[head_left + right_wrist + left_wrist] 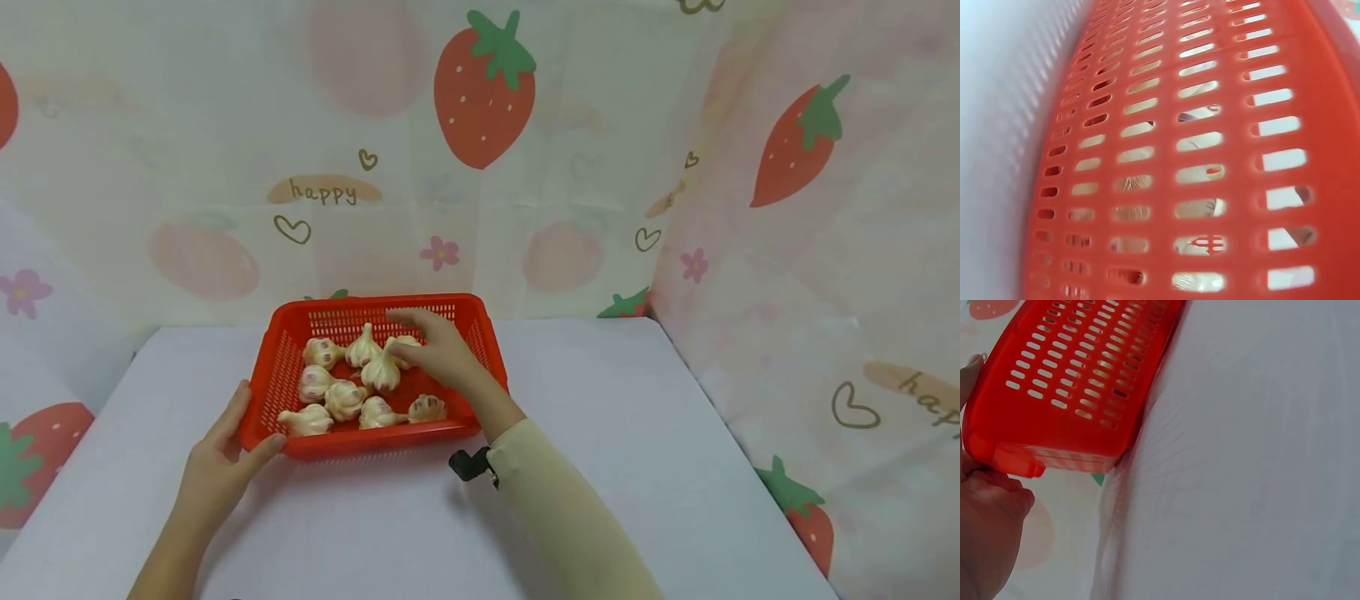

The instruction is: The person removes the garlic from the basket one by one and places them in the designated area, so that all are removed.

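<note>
A red plastic basket (262, 408) with slotted walls holds several garlic bulbs (345, 400), pale with purplish root ends. My left hand (217, 458) grips its near left corner, the thumb on the front rim and the fingers at the left side. The left wrist view shows this hand (991, 519) at the rim of the slotted wall. My right hand (442, 350) reaches in over the right part, thumb and fingers spread apart around a bulb at the back; contact cannot be made out. In the right wrist view the basket wall (1235, 156) hides that hand, and bulbs show through its slots.
The basket stands on a white-covered table (600, 433), near its back edge. Behind and to the right hangs a strawberry-print cloth (562, 167). A small black device (470, 464) sits at the right sleeve's cuff, in front of the basket.
</note>
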Tool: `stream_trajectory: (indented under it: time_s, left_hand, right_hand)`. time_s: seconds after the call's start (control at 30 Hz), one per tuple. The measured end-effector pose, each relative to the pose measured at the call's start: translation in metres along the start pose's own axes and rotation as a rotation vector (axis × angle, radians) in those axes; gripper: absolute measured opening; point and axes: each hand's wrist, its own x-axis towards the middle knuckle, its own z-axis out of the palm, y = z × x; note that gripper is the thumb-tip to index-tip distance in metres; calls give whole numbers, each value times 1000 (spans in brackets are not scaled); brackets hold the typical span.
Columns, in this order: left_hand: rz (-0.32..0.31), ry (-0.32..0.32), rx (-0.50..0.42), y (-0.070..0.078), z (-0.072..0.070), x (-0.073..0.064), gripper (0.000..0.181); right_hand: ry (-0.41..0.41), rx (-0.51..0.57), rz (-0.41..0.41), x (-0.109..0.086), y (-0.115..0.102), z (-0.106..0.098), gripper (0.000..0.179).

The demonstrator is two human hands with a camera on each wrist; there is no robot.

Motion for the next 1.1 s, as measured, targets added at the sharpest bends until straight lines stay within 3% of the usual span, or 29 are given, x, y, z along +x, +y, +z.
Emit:
stream_trajectory:
  time_s: [0.7,1.1]
  left_hand:
    - [14,-4,-24,4,1,-1,91]
    - [3,-6,-9,0,1,-1,91]
  right_hand:
    - [-72,6,215,18,25,17,36]
    - [-114,56,239,20,27,20,36]
